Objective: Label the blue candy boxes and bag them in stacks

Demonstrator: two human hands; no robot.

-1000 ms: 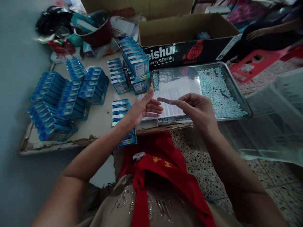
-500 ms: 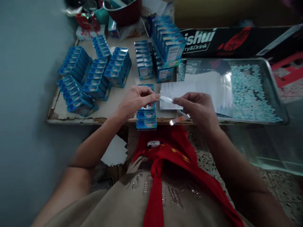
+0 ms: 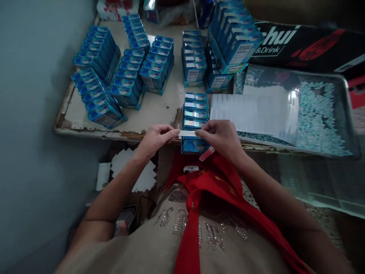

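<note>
A narrow whitish sticker strip (image 3: 187, 133) is stretched level between my two hands. My left hand (image 3: 156, 140) pinches its left end between thumb and fingers. At its right end my right hand (image 3: 222, 136) pinches too, and a second shiny strip (image 3: 207, 154) hangs below that hand. Under the strip stands an open display box of blue candy packs (image 3: 195, 146), lettered "Caramelo Macizo", at the table's front edge. Shiny strips lie across the tops of the farther packs in it. I cannot tell whether the held strip touches the pack beneath.
Several more boxes of blue packs (image 3: 127, 91) stand on the worn table (image 3: 154, 112), some stacked at the back. On the right, white strips on sheets (image 3: 253, 110) lie over a metal tray (image 3: 350, 101) of pale turquoise candies (image 3: 322, 121). Behind is a black carton (image 3: 310, 47).
My hands have brought the strip left and down over the near packs of the box, and it is now straight and level. The view has shifted, too.
</note>
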